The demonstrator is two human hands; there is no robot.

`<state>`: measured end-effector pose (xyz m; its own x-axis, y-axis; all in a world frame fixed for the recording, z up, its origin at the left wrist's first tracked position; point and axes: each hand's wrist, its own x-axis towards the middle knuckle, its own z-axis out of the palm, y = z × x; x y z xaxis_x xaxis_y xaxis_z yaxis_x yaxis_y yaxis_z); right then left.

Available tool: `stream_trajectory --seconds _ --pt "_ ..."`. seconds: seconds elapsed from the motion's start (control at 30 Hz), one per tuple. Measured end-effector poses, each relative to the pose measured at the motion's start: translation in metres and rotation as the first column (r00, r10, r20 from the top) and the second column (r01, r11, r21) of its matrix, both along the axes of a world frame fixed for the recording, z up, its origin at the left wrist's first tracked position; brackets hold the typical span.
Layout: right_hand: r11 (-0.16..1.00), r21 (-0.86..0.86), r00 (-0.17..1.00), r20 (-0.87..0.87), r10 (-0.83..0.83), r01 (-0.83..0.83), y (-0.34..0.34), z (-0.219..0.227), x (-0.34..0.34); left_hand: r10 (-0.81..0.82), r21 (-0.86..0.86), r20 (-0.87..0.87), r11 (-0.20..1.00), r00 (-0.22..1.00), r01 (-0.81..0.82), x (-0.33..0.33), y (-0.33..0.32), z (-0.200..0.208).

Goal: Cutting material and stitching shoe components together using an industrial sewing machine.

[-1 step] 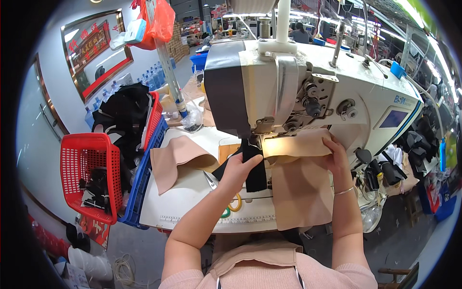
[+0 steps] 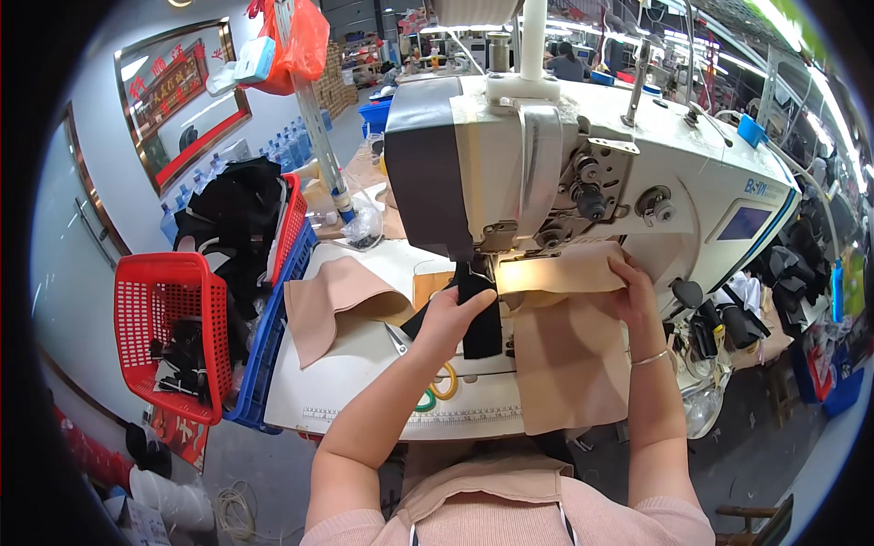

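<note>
A white sewing machine [image 2: 583,173] stands over beige cloth [image 2: 569,355] draping off the table [image 2: 364,391]. A black strip [image 2: 481,318] lies under the needle. The left hand [image 2: 452,314] presses flat on the strip; the right hand [image 2: 635,291] grips the cloth's edge

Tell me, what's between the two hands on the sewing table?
In the head view, a black fabric strip under the left hand and tan fabric reaching the right hand.

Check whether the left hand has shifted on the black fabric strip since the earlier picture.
No. The left hand lies on the black fabric strip just below the sewing machine head, as before.
</note>
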<state>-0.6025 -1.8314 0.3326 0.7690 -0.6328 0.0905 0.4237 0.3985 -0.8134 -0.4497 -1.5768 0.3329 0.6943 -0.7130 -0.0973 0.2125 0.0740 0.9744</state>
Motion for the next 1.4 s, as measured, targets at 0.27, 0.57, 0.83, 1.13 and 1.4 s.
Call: stream_trajectory --seconds 0.27,0.57,0.83,1.13,1.4 --pt "0.958 0.262 0.991 0.028 -0.130 0.119 -0.006 -0.042 0.007 -0.071 0.074 0.073 0.995 0.995 0.066 0.015 -0.002 -0.004" --pt "0.853 0.491 0.948 -0.151 0.281 -0.175 0.169 -0.125 -0.003 -0.044 -0.021 0.028 0.999 0.999 0.045 0.014 -0.002 -0.009" --pt "0.053 -0.980 0.980 -0.186 0.069 -0.189 0.251 -0.105 0.062 -0.086 -0.198 -0.041 0.977 0.995 0.076 0.009 0.002 -0.001" --pt "-0.059 -0.985 0.987 -0.159 -0.017 -0.160 0.263 -0.133 0.105 0.079 -0.207 -0.096 0.973 0.992 -0.098 0.030 -0.010 0.000" --pt "-0.225 -0.900 0.911 -0.309 -0.271 -0.373 0.235 -0.114 0.044 0.026 0.031 0.218 0.999 0.976 -0.033 0.123 0.069 0.000"
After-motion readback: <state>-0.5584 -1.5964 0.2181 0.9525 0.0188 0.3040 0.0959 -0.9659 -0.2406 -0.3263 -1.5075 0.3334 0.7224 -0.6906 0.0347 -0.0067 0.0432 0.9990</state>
